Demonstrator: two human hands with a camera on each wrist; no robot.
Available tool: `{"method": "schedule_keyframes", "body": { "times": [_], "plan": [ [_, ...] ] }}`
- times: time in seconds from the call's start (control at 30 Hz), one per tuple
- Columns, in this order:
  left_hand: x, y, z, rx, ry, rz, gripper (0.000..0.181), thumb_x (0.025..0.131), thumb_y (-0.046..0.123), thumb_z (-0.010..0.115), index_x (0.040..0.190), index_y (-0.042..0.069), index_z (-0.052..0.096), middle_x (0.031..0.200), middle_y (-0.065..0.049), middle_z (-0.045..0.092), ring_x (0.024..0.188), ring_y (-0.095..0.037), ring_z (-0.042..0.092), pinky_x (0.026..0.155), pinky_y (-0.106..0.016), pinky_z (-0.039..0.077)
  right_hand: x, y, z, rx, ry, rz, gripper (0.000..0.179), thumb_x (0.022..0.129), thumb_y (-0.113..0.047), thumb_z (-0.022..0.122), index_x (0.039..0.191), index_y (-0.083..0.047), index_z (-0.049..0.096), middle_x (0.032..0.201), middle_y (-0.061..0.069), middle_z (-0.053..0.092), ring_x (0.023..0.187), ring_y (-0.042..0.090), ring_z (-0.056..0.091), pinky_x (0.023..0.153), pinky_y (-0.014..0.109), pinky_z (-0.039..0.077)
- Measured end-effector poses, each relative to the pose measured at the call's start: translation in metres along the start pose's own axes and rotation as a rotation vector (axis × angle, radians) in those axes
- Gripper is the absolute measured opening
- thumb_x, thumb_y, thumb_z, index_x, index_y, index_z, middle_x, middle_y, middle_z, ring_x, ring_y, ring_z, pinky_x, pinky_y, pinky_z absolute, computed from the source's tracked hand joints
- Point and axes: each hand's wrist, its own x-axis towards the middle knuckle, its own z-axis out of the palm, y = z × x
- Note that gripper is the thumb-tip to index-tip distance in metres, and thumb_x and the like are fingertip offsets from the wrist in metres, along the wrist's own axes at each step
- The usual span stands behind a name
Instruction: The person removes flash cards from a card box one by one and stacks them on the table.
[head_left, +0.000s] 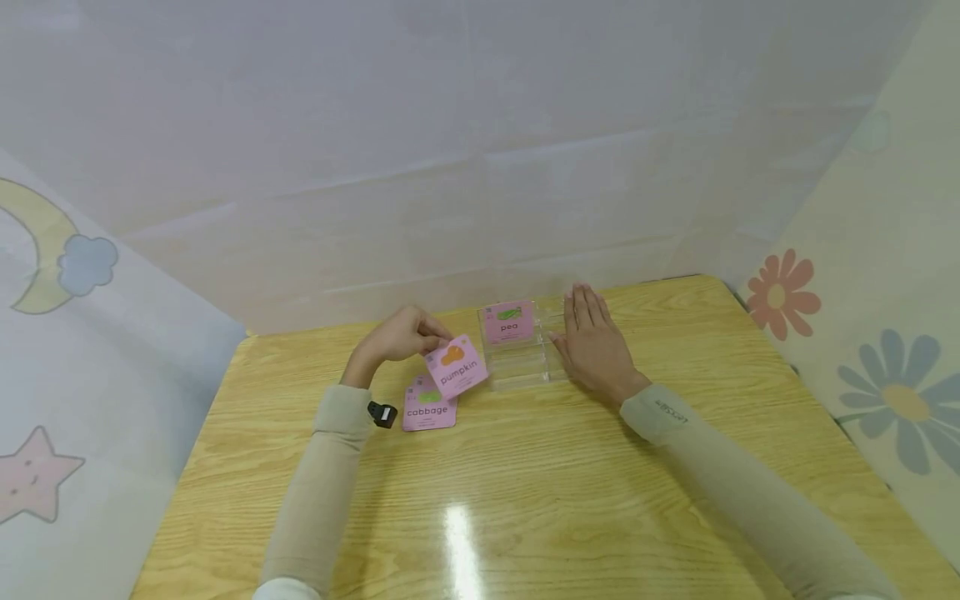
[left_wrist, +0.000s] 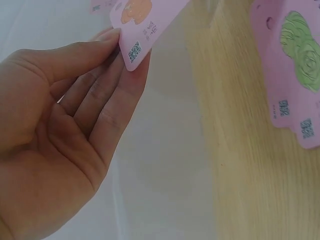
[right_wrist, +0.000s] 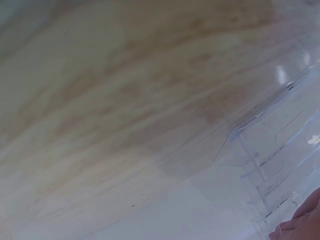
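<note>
My left hand [head_left: 401, 335] pinches a pink pumpkin card [head_left: 457, 367] by one corner, thumb against fingers, as the left wrist view also shows. The card is held tilted over the left edge of a clear plastic tiered holder [head_left: 519, 377]. In the holder's back tier stands a pink pea card [head_left: 510, 323]. Below the pumpkin card, a cabbage card [head_left: 429, 414] lies on top of at least one other pink card. With fingers straight, my right hand [head_left: 598, 350] rests against the holder's right side; the right wrist view catches only its fingertips [right_wrist: 306, 224] by the clear plastic.
The wooden table [head_left: 555, 492] ends at a pale cloth wall [head_left: 397, 208] just behind the holder. Side walls with printed shapes, including a red flower [head_left: 777, 295], flank it. A black band [head_left: 382, 414] is on the left wrist.
</note>
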Motion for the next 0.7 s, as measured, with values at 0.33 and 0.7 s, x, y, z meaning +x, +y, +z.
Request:
{"method": "schedule_keyframes", "body": {
  "times": [0.33, 0.7],
  "plan": [
    [-0.006, -0.016, 0.003, 0.005, -0.02, -0.016, 0.026, 0.102, 0.002, 0.059, 0.12, 0.004, 0.079, 0.121, -0.016, 0.079, 0.1, -0.021, 0.076, 0.087, -0.035, 0.065, 0.0, 0.002, 0.002, -0.006, 0.025, -0.006, 0.075, 0.112, -0.041, 0.042, 0.158, 0.016, 0.026, 0.169, 0.037, 0.02, 0.162, 0.047, 0.019, 0.135, 0.055, 0.017],
    [-0.01, -0.025, 0.01, -0.019, -0.032, -0.017, 0.024, 0.103, 0.004, 0.061, 0.119, 0.004, 0.079, 0.127, -0.017, 0.076, 0.101, -0.017, 0.075, 0.086, -0.031, 0.064, 0.0, 0.001, 0.001, 0.001, 0.012, -0.007, 0.077, 0.112, -0.041, 0.041, 0.159, 0.017, 0.023, 0.169, 0.037, 0.018, 0.162, 0.048, 0.018, 0.135, 0.056, 0.016]
  ]
}}
